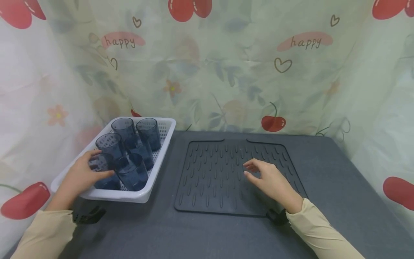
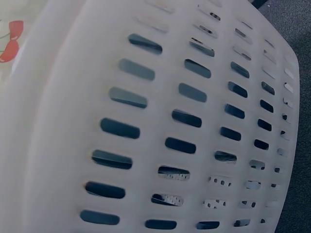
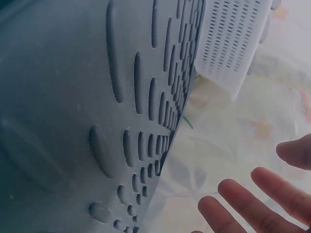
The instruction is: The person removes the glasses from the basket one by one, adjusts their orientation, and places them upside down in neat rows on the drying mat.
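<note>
Head view, dark table (image 1: 200, 233), ridged mat (image 1: 213, 180), cherry-print curtain (image 1: 210, 46) behind

Here on the left of the dark grey bench (image 1: 194, 237), a white, perforated plastic basket (image 1: 113, 196) carries six blue-tinted, clear cylindrical tumblers, and the left hand (image 1: 81, 174) is right in there, fingers and thumb curved around the near-left tumbler (image 1: 108, 183)! Over to the right, a black, ridged rectangular mat (image 1: 207, 190) lies flat, the right hand (image 1: 271, 180) above it, fingers loosely bent, holding nothing. Behind, on the far side, hangs a pale, cherry-printed curtain (image 1: 200, 72).
</note>
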`<state>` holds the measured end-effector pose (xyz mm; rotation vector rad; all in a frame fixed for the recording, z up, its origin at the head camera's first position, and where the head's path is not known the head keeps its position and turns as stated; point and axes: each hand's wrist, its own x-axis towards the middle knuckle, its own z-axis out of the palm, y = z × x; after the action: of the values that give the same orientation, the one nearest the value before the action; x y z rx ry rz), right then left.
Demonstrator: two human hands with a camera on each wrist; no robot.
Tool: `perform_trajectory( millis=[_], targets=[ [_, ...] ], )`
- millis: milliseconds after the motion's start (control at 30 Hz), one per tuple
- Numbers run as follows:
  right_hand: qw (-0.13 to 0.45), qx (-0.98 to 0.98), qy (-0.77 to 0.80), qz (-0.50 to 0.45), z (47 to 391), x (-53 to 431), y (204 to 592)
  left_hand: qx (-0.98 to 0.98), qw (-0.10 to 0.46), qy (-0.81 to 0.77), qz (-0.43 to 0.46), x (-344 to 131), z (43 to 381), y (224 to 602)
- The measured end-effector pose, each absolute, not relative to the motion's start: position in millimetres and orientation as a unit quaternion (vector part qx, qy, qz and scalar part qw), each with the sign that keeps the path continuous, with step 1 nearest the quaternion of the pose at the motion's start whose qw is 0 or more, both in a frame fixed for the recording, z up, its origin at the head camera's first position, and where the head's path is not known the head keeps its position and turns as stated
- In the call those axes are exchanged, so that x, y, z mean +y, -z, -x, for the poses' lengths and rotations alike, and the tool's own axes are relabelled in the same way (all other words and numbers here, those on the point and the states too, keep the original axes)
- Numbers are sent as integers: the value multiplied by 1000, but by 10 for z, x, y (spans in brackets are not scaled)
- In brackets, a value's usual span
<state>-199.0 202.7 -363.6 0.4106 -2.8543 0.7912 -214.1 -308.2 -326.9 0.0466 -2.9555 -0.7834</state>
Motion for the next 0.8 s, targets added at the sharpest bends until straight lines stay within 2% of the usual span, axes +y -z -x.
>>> perform_trajectory(
  millis=[433, 800],
  targets=[
    [56, -925, -345, -150, 1996, 2069, 3720, -963, 20, 266, 35, -3160, 2176, 3263],
    [37, -892, -426, -148, 1994, 2058, 3745, -957, -1, 291, 2, -3147, 2150, 3240]
  ],
)
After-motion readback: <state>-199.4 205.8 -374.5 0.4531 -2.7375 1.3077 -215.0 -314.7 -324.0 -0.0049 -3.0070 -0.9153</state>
